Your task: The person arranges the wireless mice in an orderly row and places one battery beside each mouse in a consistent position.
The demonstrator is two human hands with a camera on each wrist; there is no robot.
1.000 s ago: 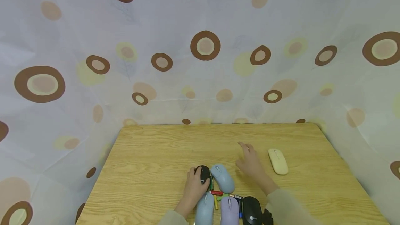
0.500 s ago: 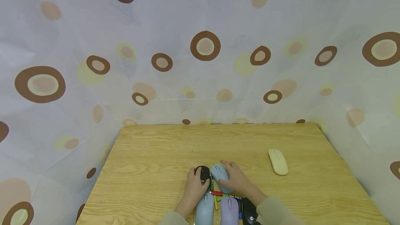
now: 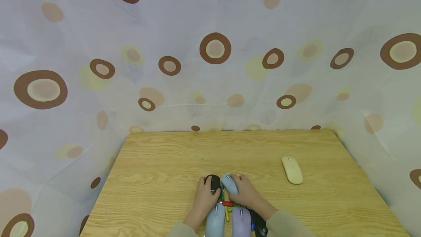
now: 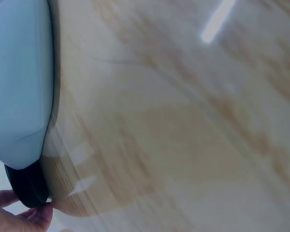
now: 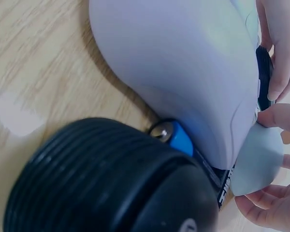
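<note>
On the wooden table, my left hand (image 3: 204, 197) grips a small black mouse (image 3: 215, 184), fingers on one side and thumb on the other. Just right of it, my right hand (image 3: 246, 193) holds a light blue mouse (image 3: 228, 183), partly covering it. The right wrist view shows thumb and fingers around that light blue mouse (image 5: 258, 159). Nearer the body stand a second light blue mouse (image 3: 215, 220) and a purple mouse (image 3: 241, 222). A larger black mouse (image 5: 106, 179) fills the lower right wrist view; the right forearm hides much of it in the head view.
Between the mice lie a red marker (image 3: 227, 203), a yellow pen (image 3: 227, 213), a green pen (image 3: 222, 194) and a blue-ended pen (image 5: 181, 140). A cream mouse (image 3: 292, 170) lies apart on the right. Behind the table (image 3: 164, 156) hangs a patterned sheet (image 3: 184, 87).
My right hand came down and left from beside the cream mouse and took hold of the far light blue mouse, which has shifted slightly left. The left hand has stayed on the black mouse.
</note>
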